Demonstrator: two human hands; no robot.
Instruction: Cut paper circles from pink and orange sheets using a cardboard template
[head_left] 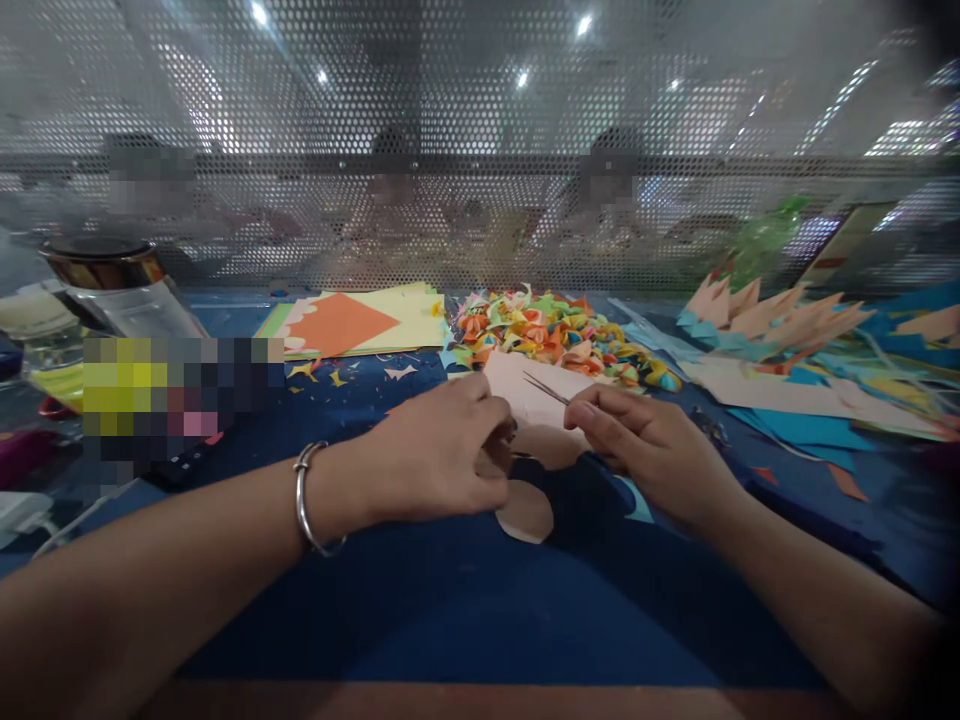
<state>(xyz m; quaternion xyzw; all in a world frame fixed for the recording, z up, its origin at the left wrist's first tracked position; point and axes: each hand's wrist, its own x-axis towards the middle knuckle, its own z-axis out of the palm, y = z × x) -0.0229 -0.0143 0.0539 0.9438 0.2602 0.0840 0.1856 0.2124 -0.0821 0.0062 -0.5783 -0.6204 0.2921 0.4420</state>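
Observation:
My right hand [649, 450] is closed on thin metal tweezers [546, 388], whose tips point up and left over a pale pink sheet [525, 390]. My left hand [442, 445], with a silver bangle at the wrist, has its fingers curled at the sheet's left edge; what they hold, if anything, is hidden. A pale round paper piece [526, 512] lies on the dark blue table cover [465, 610] by my left fingertips. Another rounded pale piece [553, 447] lies between the hands. Behind the sheet rises a pile of small folded colourful paper pieces [540, 330].
Stacked yellow and orange paper [352, 322] lies back left, near a glass jar [142, 305]. Pointed pink paper shapes [772, 315] and blue scraps [806, 430] are at the right. People show behind a perforated metal screen [480, 220].

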